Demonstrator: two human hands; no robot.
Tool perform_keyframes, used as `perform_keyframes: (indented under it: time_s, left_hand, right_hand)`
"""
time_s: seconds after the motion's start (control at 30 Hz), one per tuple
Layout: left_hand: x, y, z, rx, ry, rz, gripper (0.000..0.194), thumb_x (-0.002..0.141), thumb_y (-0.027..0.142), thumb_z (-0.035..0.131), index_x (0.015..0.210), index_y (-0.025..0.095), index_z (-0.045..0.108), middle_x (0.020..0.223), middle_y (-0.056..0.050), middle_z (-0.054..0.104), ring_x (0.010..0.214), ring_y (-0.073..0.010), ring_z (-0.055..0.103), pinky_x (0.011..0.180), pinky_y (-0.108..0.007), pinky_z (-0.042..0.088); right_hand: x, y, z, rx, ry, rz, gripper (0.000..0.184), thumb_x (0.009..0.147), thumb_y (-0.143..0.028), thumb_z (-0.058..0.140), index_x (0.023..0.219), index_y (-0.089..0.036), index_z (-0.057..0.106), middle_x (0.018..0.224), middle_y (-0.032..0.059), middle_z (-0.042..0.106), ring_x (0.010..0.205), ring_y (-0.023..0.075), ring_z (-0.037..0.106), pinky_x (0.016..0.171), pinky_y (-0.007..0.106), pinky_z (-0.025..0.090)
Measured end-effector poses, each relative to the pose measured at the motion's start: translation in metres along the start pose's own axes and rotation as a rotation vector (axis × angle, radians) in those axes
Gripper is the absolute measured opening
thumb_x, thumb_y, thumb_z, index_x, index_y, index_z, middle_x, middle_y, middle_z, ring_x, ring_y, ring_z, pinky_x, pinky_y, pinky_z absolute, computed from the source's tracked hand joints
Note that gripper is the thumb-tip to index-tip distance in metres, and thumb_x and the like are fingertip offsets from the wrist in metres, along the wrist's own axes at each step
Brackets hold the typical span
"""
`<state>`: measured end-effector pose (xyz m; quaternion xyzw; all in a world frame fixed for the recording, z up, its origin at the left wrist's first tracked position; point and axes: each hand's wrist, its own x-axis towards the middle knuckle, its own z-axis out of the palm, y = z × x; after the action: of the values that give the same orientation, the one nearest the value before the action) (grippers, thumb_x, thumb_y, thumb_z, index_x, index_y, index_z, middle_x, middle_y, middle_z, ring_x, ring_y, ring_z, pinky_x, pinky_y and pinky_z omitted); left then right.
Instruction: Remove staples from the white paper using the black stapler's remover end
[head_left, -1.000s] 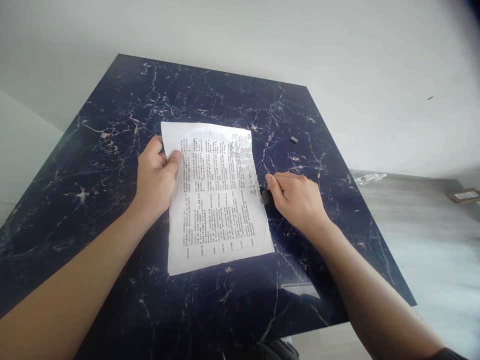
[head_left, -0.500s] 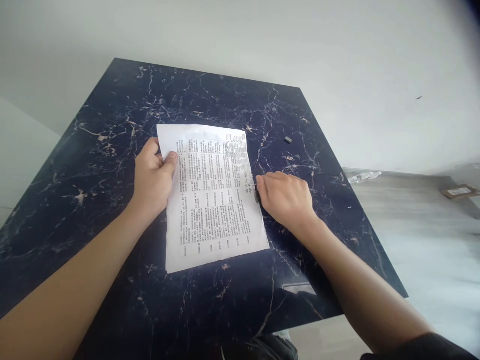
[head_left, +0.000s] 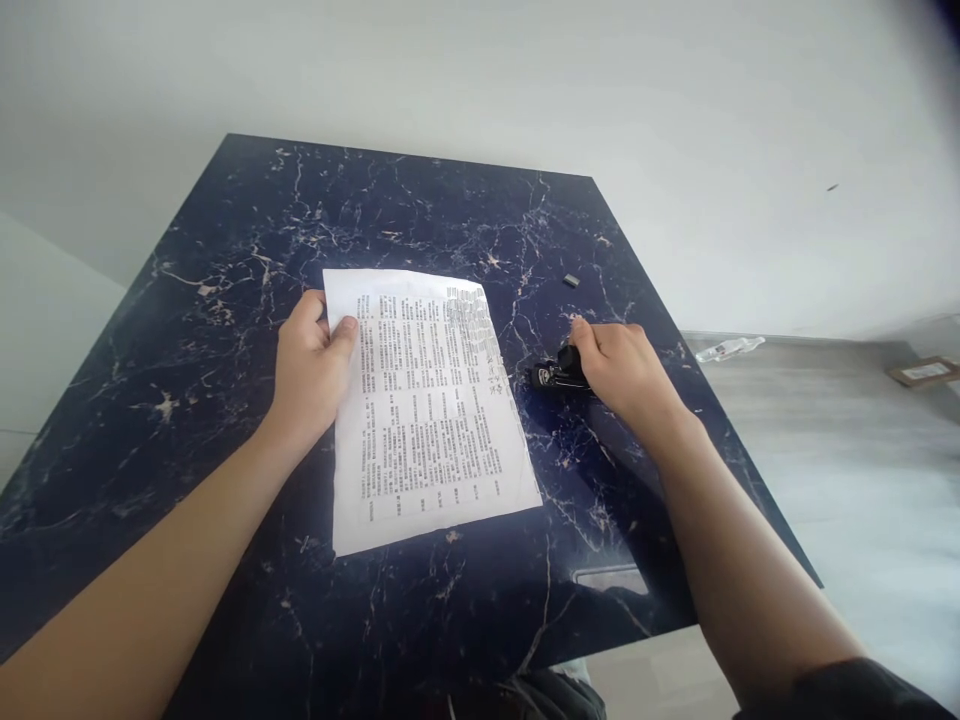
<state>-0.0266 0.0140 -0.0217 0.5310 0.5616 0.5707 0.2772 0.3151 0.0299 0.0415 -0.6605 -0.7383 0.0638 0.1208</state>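
Observation:
My left hand [head_left: 315, 360] pinches the left edge of a printed paper sheet [head_left: 427, 430], thumb on top and fingers underneath. The sheet is covered in rows of small text turned sideways, and its far edge lifts slightly. Whether more sheets lie under it, I cannot tell. Right of the paper, my right hand [head_left: 626, 365] is closed around a black stapler [head_left: 551, 377]. Its front end points left toward the paper's right edge, with a gap of table between them. The stapler's rear is hidden under my fingers.
The dark blue marbled table [head_left: 390, 215] reaches toward a white wall. A small dark block [head_left: 571, 281], perhaps a strip of staples, lies beyond my right hand. On the floor to the right are a clear plastic item [head_left: 729, 349] and a brown box [head_left: 924, 371].
My right hand has drawn the stapler away to the right from the paper's edge, so more of it shows. My left hand still holds the sheet, almost unmoved.

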Motion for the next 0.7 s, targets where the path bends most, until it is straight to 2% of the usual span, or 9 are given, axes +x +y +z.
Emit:
perform_keyframes:
  time_s: [0.13,0.27,0.33,0.37,0.43,0.53,0.6,0.63,0.7]
  left_hand:
    - [-0.001,0.008,0.0,0.213,-0.067,0.063,0.02,0.095,0.026,0.063,0.115,0.023,0.064,0.108,-0.007,0.075,0.102,-0.0266,0.073,0.09,-0.044,0.062]
    - [-0.002,0.018,-0.003,0.463,0.05,0.196,0.046,0.089,0.022,0.07,0.133,0.023,0.056,0.135,-0.014,0.063,0.127,-0.0326,0.061,0.105,-0.054,0.054]
    - [-0.002,0.022,-0.004,0.568,0.038,0.294,0.045,0.09,0.02,0.067,0.134,0.021,0.056,0.137,-0.015,0.06,0.132,-0.0336,0.056,0.112,-0.057,0.048]
    - [-0.002,0.023,-0.005,0.6,-0.026,0.353,0.039,0.093,0.019,0.064,0.131,0.02,0.059,0.135,-0.015,0.062,0.131,-0.0325,0.057,0.114,-0.057,0.046]
    - [-0.002,0.025,-0.004,0.627,-0.242,0.462,0.028,0.098,0.019,0.055,0.124,0.022,0.065,0.128,-0.011,0.067,0.126,-0.0287,0.06,0.114,-0.054,0.046]
    - [-0.006,0.024,-0.001,0.665,-0.525,0.508,0.031,0.102,0.028,0.052,0.13,0.024,0.066,0.14,-0.009,0.064,0.133,-0.0282,0.056,0.119,-0.054,0.041]
    - [-0.008,0.023,0.002,0.678,-0.629,0.459,0.043,0.101,0.039,0.056,0.142,0.025,0.06,0.157,-0.01,0.052,0.147,-0.0315,0.045,0.126,-0.057,0.029]
    - [-0.01,0.023,0.003,0.657,-0.671,0.429,0.05,0.099,0.043,0.059,0.146,0.025,0.057,0.162,-0.01,0.046,0.152,-0.0326,0.038,0.128,-0.057,0.023]
    - [-0.012,0.022,0.006,0.535,-0.722,0.369,0.056,0.094,0.048,0.066,0.146,0.027,0.058,0.166,-0.008,0.041,0.157,-0.0333,0.03,0.131,-0.055,0.012]
  right_hand:
    - [0.002,0.003,0.0,0.028,-0.009,0.007,0.052,0.107,-0.042,0.032,0.06,-0.024,0.046,0.066,0.009,0.062,0.07,0.0252,0.059,0.072,0.038,0.036]
    - [0.002,0.005,-0.005,0.083,-0.014,0.009,0.055,0.107,-0.046,0.032,0.057,-0.025,0.039,0.059,0.007,0.056,0.063,0.0224,0.054,0.067,0.036,0.035]
    - [0.003,0.007,-0.01,0.105,-0.036,0.011,0.059,0.106,-0.053,0.031,0.056,-0.025,0.036,0.055,0.0056,0.052,0.059,0.021,0.05,0.065,0.036,0.034]
    - [0.003,0.009,-0.013,0.119,-0.065,0.004,0.061,0.106,-0.058,0.03,0.056,-0.025,0.038,0.055,0.0051,0.051,0.059,0.0207,0.05,0.065,0.036,0.035]
    - [0.003,0.015,-0.022,0.152,-0.156,-0.052,0.063,0.104,-0.065,0.029,0.061,-0.023,0.048,0.06,0.0053,0.057,0.062,0.0212,0.053,0.065,0.035,0.037]
    - [0.001,0.029,-0.035,0.171,-0.308,-0.203,0.052,0.096,-0.071,0.047,0.088,-0.023,0.067,0.089,0.0075,0.072,0.081,0.0249,0.063,0.071,0.035,0.043]
    - [0.001,0.04,-0.042,0.142,-0.379,-0.281,0.046,0.084,-0.065,0.068,0.105,-0.025,0.071,0.107,0.0084,0.074,0.093,0.0281,0.065,0.076,0.036,0.046]
    - [0.002,0.044,-0.044,0.119,-0.405,-0.297,0.046,0.078,-0.058,0.076,0.108,-0.024,0.071,0.109,0.0087,0.074,0.095,0.0289,0.066,0.076,0.036,0.046]
    - [0.002,0.047,-0.047,0.072,-0.415,-0.282,0.038,0.072,-0.043,0.08,0.103,-0.023,0.073,0.1,0.0075,0.075,0.088,0.0279,0.067,0.073,0.036,0.046]
